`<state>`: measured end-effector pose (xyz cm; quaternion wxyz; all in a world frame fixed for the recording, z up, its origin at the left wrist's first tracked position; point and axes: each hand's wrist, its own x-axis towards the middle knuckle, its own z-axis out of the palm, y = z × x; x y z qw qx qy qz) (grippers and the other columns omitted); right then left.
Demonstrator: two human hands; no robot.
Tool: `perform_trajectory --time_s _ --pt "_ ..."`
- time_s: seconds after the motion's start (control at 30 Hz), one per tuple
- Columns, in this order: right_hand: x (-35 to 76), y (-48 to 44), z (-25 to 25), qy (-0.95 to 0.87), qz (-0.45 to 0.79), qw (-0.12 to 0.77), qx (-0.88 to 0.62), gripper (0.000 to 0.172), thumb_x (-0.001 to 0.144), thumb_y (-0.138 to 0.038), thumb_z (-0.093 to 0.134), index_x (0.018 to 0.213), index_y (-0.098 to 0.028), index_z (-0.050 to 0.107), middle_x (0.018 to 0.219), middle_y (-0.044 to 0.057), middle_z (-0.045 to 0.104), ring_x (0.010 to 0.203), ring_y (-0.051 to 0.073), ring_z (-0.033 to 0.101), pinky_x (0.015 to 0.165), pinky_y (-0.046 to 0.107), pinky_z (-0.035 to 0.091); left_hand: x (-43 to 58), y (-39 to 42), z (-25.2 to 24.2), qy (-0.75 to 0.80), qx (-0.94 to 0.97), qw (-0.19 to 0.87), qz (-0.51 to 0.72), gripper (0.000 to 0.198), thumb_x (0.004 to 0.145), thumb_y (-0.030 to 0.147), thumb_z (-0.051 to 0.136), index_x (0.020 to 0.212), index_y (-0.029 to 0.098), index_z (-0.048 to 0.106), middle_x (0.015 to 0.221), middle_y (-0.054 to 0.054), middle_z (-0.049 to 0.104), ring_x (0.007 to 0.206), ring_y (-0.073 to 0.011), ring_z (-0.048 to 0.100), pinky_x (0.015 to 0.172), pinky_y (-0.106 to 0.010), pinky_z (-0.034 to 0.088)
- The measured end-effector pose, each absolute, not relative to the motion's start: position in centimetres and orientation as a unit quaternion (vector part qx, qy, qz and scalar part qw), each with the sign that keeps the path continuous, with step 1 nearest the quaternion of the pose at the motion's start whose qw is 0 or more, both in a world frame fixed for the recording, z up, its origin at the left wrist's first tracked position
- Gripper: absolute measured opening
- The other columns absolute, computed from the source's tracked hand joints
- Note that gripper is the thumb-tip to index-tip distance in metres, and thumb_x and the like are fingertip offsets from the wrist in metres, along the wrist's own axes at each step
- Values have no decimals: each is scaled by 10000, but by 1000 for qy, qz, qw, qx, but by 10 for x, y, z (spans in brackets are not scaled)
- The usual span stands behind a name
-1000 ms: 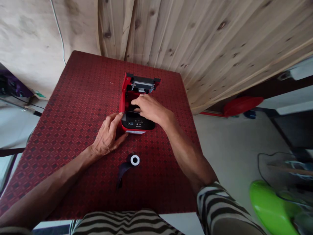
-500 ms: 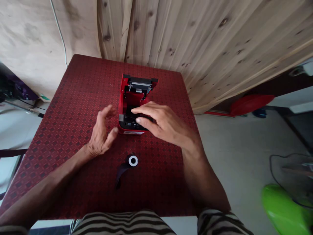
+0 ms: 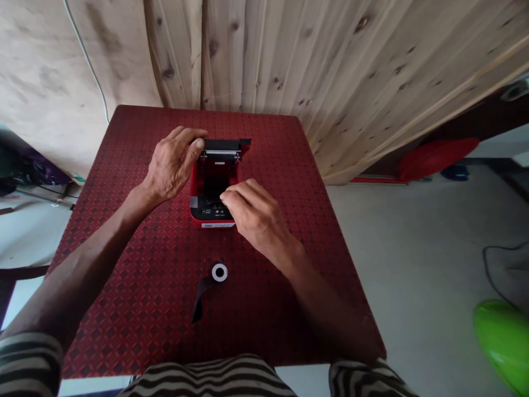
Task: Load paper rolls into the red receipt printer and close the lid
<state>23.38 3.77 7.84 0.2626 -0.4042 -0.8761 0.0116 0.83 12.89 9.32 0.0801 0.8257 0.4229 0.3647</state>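
A small red and black printer [image 3: 206, 212] stands on the red patterned table [image 3: 136, 275] with its lid [image 3: 223, 145] raised at the back. My left hand [image 3: 171, 162] has its fingers curled over the lid's left top corner. My right hand [image 3: 252, 215] rests at the printer's front right, fingers bent over the black control panel and the open paper bay. A nearly spent roll [image 3: 219, 272] with a white core and a dark trailing strip lies on the table in front of the printer, apart from both hands.
A wooden plank wall [image 3: 330, 71] rises right behind the table. A white cable [image 3: 86, 60] runs down the left wall. On the floor to the right lie a red object [image 3: 438, 157] and a green object [image 3: 504, 342]. The table's near edge meets my striped clothing.
My left hand left the printer's front left side and rose to the lid's top corner. My right hand drew back out of the paper bay to the front panel. The view shifted.
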Motion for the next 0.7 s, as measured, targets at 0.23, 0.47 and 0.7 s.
perform_trajectory --time_s 0.23,0.47,0.7 --pt "234 25 65 -844 -47 352 -401 248 1060 -88 508 1045 -189 733 987 74 742 914 207 610 872 347 570 0 76 81 411 846 82 330 365 1110 451 437 1245 242 703 1268 -74 737 1216 -237 681 1053 -442 500" --pt "230 23 52 -835 -22 341 -431 243 1069 -120 507 1064 -229 725 990 63 732 905 209 614 849 372 567 -5 59 52 389 856 65 336 339 1103 389 464 1282 228 703 1349 -104 706 1308 -263 643 1037 -449 493" --pt "230 22 53 -834 -10 334 -439 247 1067 -126 504 1070 -233 726 1000 67 725 911 216 617 865 382 555 -9 64 48 351 879 6 323 432 1100 537 437 1273 240 698 1335 -116 704 1252 -275 657 987 -448 485"
